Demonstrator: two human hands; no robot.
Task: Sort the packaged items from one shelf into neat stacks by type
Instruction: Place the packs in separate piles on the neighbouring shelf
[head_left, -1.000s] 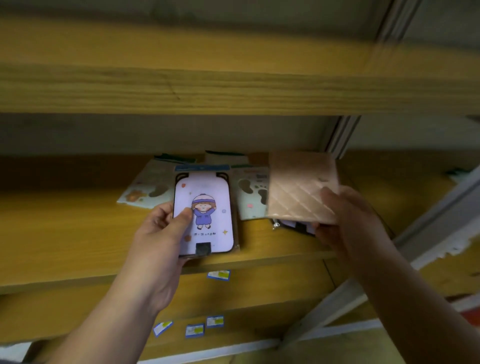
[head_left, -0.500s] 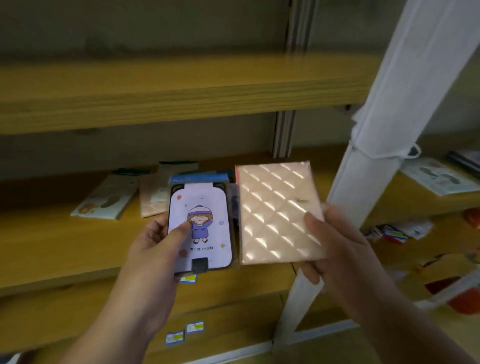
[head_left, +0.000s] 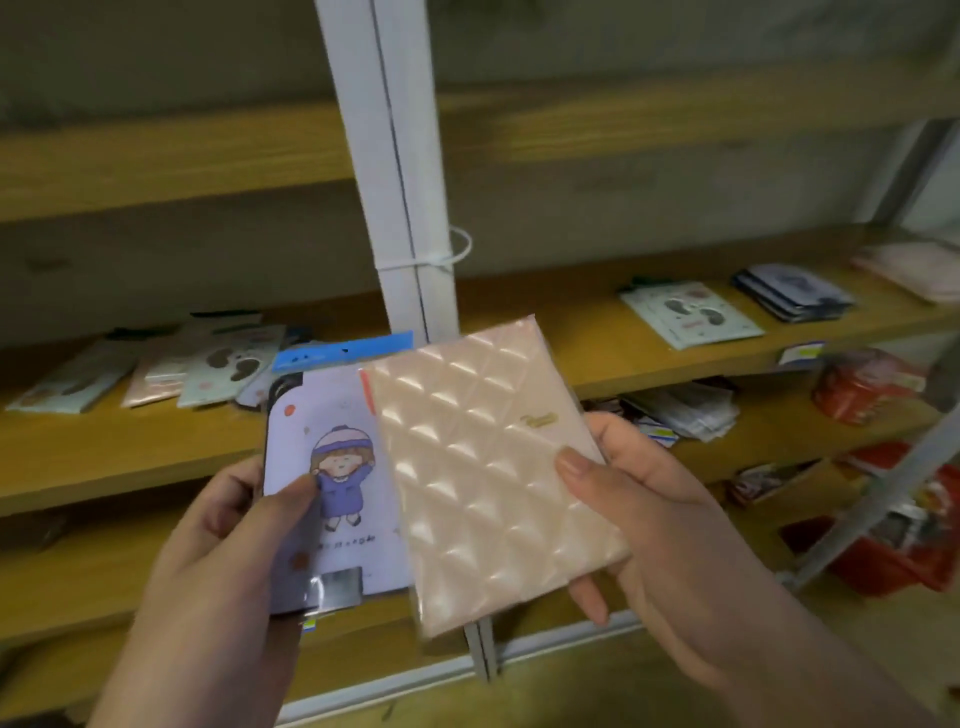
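Standing between two shelf bays split by a white upright post (head_left: 395, 171), with bare wood showing along the front edge of the middle shelf (head_left: 571, 332) on both sides. Gripping a lilac cartoon-print package (head_left: 332, 467) in the left hand (head_left: 228, 525), thumb pressing its face. Pinching a pink quilted package (head_left: 483, 467) in the right hand (head_left: 639, 514), its left edge overlapping the lilac one. Lying loose behind: a jumbled pile (head_left: 171, 364) on the left bay, separate stacks (head_left: 795, 293) on the right.
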